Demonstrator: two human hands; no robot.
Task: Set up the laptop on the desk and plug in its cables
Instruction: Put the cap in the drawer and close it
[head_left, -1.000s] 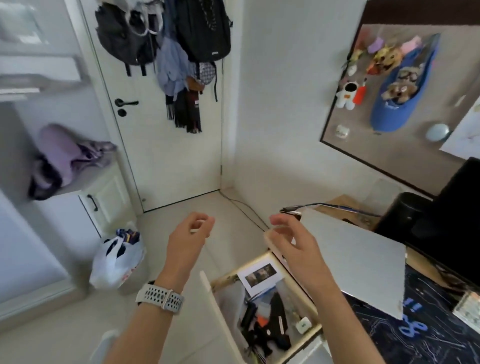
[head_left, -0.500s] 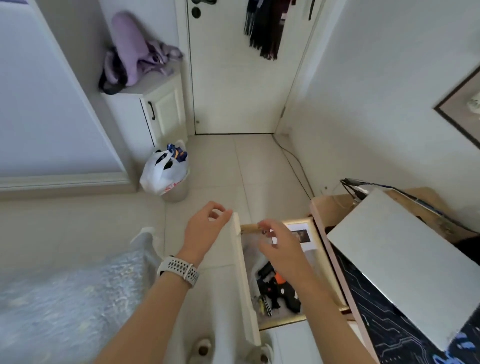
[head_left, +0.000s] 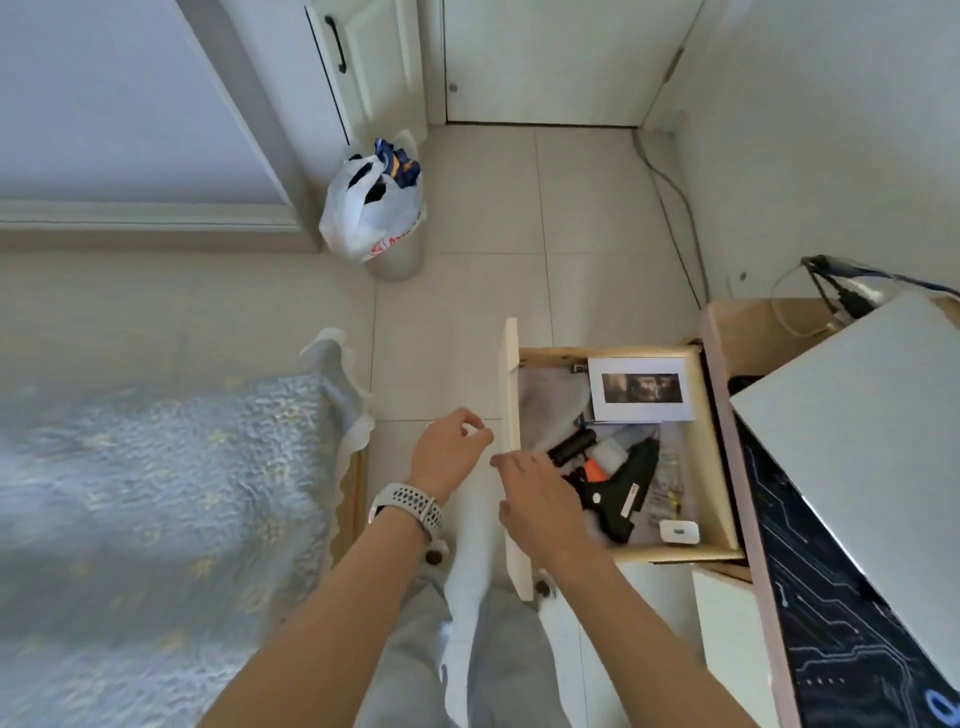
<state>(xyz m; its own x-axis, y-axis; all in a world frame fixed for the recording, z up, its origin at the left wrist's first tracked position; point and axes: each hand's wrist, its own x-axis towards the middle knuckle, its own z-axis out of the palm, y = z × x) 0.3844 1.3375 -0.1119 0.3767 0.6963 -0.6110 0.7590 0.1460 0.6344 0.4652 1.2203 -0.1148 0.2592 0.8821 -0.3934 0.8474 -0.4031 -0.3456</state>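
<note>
Hovering: R hand (head_left: 540, 506) over drawer (head_left: 706, 447) (open)

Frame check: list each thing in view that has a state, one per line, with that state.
Silver laptop: lid shut, lying on the desk.
Wooden desk drawer: pulled open, cluttered.
Black glue gun: lying in the drawer.
White charger plug: loose in the drawer, no cable visible.
Left hand: empty, fingers curled.
Right hand: empty, over the drawer front.
White cabinet door: shut.
</note>
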